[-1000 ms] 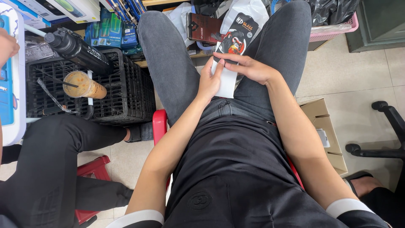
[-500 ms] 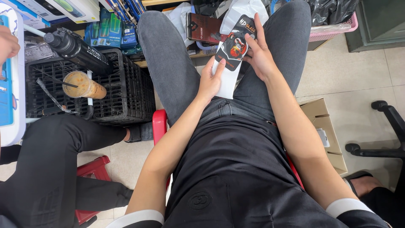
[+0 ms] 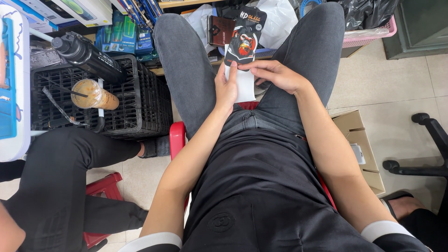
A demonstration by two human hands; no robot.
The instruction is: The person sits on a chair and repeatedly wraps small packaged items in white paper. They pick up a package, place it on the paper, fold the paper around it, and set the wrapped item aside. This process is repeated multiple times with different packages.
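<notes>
Roughly: black crate [image 3: 135, 100] with an iced drink cup [image 3: 93, 94] sits left of the seated person; left hand [image 3: 227, 88] pinches the white sleeve [image 3: 245, 86], right hand [image 3: 275, 74] fingers closed on the black printed pack [image 3: 245, 37] above the lap. Risk, I'd judge: pack slips between the knees if the pinch loosens; versus half a second ago the right hand sits lower on the pack, more white showing

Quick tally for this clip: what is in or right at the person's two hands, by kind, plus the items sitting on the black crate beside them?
Black printed package, at the right hand: 1
White card or sleeve, at the left hand: 1
Iced drink cup with straw, on the black crate: 1
Black bottle, lying on the crate: 1
Total: 4
</notes>
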